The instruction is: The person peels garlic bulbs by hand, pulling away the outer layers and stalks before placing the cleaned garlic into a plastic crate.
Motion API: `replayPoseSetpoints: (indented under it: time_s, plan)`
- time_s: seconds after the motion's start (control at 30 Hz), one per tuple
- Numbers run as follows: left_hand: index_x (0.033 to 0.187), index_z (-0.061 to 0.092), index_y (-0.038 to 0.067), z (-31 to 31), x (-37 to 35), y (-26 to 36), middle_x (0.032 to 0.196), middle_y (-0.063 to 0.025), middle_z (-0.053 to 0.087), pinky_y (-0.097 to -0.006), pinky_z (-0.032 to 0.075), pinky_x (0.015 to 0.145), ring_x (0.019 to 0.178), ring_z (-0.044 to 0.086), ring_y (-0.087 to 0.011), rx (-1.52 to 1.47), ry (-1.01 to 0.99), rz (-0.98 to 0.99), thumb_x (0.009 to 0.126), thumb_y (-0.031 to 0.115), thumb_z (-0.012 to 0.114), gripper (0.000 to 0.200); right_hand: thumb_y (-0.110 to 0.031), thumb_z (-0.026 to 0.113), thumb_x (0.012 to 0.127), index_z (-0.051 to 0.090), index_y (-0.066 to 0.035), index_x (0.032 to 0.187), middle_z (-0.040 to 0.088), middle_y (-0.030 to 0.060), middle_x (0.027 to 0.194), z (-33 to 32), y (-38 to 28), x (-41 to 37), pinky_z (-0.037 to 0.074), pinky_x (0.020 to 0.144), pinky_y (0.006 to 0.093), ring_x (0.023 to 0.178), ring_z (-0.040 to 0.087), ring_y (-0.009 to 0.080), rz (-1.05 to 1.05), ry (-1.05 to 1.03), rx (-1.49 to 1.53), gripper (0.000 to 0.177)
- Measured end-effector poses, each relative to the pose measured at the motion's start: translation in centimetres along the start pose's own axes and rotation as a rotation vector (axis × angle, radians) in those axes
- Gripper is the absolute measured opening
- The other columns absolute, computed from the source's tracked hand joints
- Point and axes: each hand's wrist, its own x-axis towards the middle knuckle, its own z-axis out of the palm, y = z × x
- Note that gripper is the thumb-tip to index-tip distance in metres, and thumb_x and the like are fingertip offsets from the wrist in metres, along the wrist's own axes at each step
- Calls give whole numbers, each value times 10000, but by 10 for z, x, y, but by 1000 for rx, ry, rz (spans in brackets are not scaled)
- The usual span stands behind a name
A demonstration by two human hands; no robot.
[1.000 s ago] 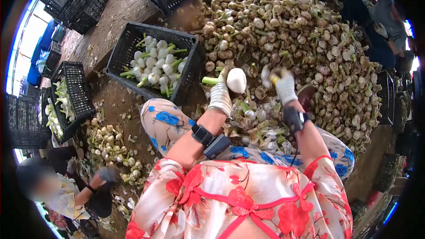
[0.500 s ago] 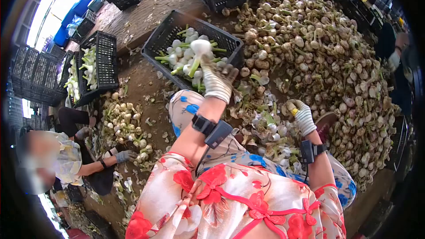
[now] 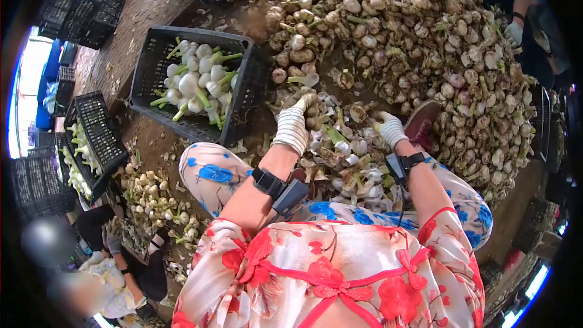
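1. Your left hand (image 3: 291, 126) (gloved) lies on the near edge of the unpeeled garlic pile (image 3: 425, 30). Its fingers are stretched forward onto the bulbs and, as far as shows, are not closed round one.
2. Your right hand (image 3: 388, 129) is curled into a fist just beside the pile. What it grips, if anything, is hidden.
3. Between your hands and knees lies a heap of skins and trimmings (image 3: 340, 164), which suggests a good many bulbs are already done.
4. To your left, the black crate (image 3: 246, 97) holds cleaned white garlic (image 3: 191, 82), roughly half covering its floor.
5. By my judgement most of the work is left, because the pile is far bigger than the crate's contents.
6. Further left, a second crate (image 3: 97, 123) holds only a few bulbs.
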Motion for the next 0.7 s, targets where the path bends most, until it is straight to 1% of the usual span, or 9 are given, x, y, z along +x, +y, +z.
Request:
replayPoseSetpoints:
  time_s: [0.13, 0.17, 0.33, 0.43, 0.47, 0.53, 0.6, 0.63, 0.7]
  plan:
    - [1112, 505, 87, -5, 16, -23, 789, -49, 563, -281, 486, 475, 632, 552, -142, 226, -92, -9, 775, 48, 579, 347, -330, 556, 741, 445, -55, 1216, 524, 220, 1128, 9, -47, 14, 414, 875, 391, 1046, 502, 341, 123, -83, 126, 560]
    - [1187, 457, 90, -9, 19, -24, 898, -67, 577, -300, 519, 537, 721, 571, -165, 286, -109, -161, 773, 55, 580, 433, -324, 569, 747, 428, -55, 1232, 544, 219, 1099, 24, -44, 22, 432, 847, 395, 1015, 525, 339, 181, -78, 78, 572]
    - [1275, 358, 164, -7, 28, -39, 1058, -52, 554, -295, 510, 551, 806, 556, -174, 417, -40, -253, 799, 186, 596, 533, -232, 619, 746, 443, -33, 1216, 601, 197, 970, 30, -52, 36, 478, 751, 359, 882, 583, 299, 222, -72, 296, 540]
    - [1261, 371, 177, 9, 26, -34, 1010, -42, 571, -287, 493, 534, 779, 561, -178, 466, -27, -209, 813, 350, 576, 522, -152, 650, 714, 464, -16, 1166, 591, 167, 935, -12, -120, -11, 476, 754, 332, 845, 581, 258, -113, 39, 448, 508]
    - [1285, 360, 167, 9, 25, -33, 1194, -71, 478, -319, 502, 652, 846, 566, -189, 385, -43, -265, 785, 370, 605, 593, -125, 661, 703, 470, -10, 1150, 588, 157, 923, -21, -138, -25, 475, 755, 323, 833, 581, 244, -231, 78, 497, 499]
    - [1192, 463, 119, 6, 37, -40, 1062, -70, 561, -293, 492, 691, 817, 573, -171, 152, -9, 76, 801, 251, 590, 432, -154, 654, 735, 474, -5, 1128, 575, 96, 954, -40, -159, -45, 480, 742, 271, 848, 575, 187, -366, 94, 746, 458]
    - [1020, 575, 67, 2, 30, -21, 913, -48, 607, -279, 474, 755, 820, 574, -158, -13, -144, 100, 795, 114, 549, 232, -278, 626, 792, 472, -22, 1163, 568, 77, 1008, -59, -154, -41, 465, 755, 237, 898, 549, 129, -83, -165, 1369, 476]
    - [1056, 548, 60, -2, 25, -16, 955, -52, 589, -280, 466, 774, 846, 560, -156, 84, -171, 170, 797, 114, 561, 265, -348, 578, 832, 525, -29, 1091, 582, 28, 915, -76, -162, -48, 451, 652, 192, 780, 531, 56, -68, -150, 1359, 415]
    - [1140, 471, 42, -4, 14, -21, 1045, -62, 540, -284, 450, 812, 913, 524, -156, 183, -275, 360, 804, 120, 583, 363, -332, 587, 835, 587, 14, 967, 599, 30, 840, -59, -152, -35, 433, 643, 241, 699, 487, 84, -188, -20, 1108, 370]
